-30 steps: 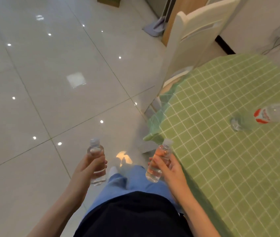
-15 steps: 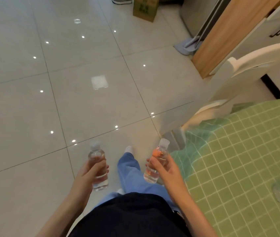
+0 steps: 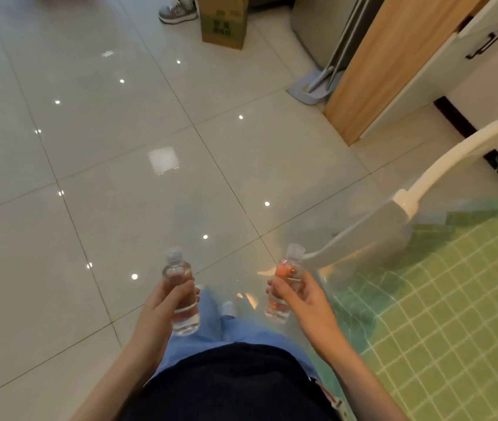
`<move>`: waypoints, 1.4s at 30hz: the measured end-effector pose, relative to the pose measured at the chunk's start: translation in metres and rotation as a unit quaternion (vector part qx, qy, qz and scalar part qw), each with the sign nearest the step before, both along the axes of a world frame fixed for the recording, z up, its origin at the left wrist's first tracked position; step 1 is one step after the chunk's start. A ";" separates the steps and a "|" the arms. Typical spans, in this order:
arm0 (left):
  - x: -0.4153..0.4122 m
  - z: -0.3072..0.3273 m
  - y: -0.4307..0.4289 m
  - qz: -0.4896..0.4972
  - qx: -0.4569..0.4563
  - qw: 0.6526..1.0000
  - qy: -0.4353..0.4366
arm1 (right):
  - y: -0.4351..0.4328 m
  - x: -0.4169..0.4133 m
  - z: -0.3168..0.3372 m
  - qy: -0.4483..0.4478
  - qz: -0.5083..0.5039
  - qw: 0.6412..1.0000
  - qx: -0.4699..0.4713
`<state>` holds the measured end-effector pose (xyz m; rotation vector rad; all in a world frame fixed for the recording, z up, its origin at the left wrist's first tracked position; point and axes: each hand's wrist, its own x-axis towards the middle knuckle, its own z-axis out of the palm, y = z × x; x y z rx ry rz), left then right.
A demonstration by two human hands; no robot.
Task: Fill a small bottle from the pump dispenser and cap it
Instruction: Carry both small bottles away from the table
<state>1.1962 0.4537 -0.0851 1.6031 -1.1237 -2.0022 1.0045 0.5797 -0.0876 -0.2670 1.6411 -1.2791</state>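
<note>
I hold two small clear plastic bottles over the tiled floor, each with a pale cap on. My left hand (image 3: pixel 162 308) grips the left small bottle (image 3: pixel 180 294), which is clear all through. My right hand (image 3: pixel 302 299) grips the right small bottle (image 3: pixel 285 282), which shows orange-pink through its wall. Both stand roughly upright in front of my waist. No pump dispenser is in view.
A table with a green checked cloth (image 3: pixel 442 314) fills the lower right. A white chair (image 3: pixel 393 226) stands at its far edge. Beyond are a wooden panel (image 3: pixel 393 65), a white cabinet (image 3: pixel 481 44), a mop (image 3: pixel 317 86), a cardboard box (image 3: pixel 223 22) and someone's shoe (image 3: pixel 177 10).
The view has swung left, away from the table: the large bottle lying on the cloth has left the frame. Both hands keep their bottles in the same grip.
</note>
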 end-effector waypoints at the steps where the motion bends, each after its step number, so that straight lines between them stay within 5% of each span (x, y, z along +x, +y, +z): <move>1: -0.010 -0.001 -0.012 -0.009 0.002 1.000 0.001 | -0.007 -0.007 -0.001 0.005 -0.010 1.000 0.001; 17: -0.184 -0.003 -0.251 -0.235 0.002 0.972 0.019 | -0.181 -0.129 -0.001 0.002 -0.231 0.973 -0.010; 27: -0.297 -0.005 -0.340 -0.284 0.018 0.958 0.011 | -0.262 -0.211 0.007 0.004 -0.298 0.955 0.001; 42: -0.523 -0.005 -0.419 -0.240 -0.006 0.970 0.021 | -0.343 -0.429 0.001 0.004 -0.260 0.965 -0.010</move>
